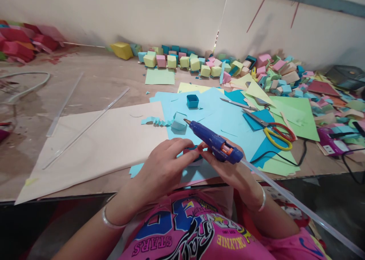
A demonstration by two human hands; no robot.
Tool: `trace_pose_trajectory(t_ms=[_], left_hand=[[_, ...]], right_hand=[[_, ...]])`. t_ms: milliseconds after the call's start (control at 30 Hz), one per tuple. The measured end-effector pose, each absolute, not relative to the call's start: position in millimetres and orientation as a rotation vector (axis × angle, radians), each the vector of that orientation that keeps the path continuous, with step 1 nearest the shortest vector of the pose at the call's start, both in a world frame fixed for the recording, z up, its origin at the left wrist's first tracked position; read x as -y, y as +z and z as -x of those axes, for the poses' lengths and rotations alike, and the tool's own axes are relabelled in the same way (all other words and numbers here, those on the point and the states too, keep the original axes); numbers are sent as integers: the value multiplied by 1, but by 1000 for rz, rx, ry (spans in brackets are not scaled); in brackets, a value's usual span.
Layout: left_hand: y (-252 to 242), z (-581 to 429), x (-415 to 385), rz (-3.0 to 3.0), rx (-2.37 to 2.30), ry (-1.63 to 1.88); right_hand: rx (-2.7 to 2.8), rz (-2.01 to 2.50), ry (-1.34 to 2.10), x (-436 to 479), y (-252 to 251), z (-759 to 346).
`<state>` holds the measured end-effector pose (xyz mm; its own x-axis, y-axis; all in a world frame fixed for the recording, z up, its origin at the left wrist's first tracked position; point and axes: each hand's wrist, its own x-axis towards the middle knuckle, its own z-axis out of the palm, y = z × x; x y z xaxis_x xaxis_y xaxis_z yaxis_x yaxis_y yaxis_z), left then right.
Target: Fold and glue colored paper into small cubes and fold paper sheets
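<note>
While the left hand (pixel 167 159) pinches a small paper piece (pixel 197 162), the right hand (pixel 229 172) grips a blue glue gun (pixel 209 137) — nozzle (pixel 187 121) above light-blue paper (pixel 212 102).

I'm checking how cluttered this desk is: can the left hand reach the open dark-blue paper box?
Probably, by going around: the glue gun juts between the left hand and the box, and that hand is busy with a paper piece.

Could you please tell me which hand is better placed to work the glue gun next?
Probably the right hand: the blue glue gun appears held in it, nozzle pointing forward and left. The left hand is farther from the gun's body, its fingers at a partly hidden paper piece.
</note>
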<state>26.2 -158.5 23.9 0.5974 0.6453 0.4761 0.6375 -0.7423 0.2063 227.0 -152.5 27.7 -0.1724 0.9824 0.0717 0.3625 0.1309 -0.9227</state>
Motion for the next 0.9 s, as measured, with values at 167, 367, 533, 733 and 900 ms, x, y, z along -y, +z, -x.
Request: trace_pose_trajectory(t_ms=[167,367,533,733,900], left_hand=[[29,-24,166,-2584,-1147,899],[32,-20,173,-2409,-1218,925],[29,-21,169,-2649,-1131,862],[27,-26,163,-2737,-1143,810],[27,-27,160,-2738,-1120,773]], right_hand=[[1634,1327,1065,157,35,-231],[1605,1422,982,164,35,-240],[1531,1430,975,167,31,-242],[1539,1429,1038,165,29,-242],[1645,1415,1057,165,30,-243]])
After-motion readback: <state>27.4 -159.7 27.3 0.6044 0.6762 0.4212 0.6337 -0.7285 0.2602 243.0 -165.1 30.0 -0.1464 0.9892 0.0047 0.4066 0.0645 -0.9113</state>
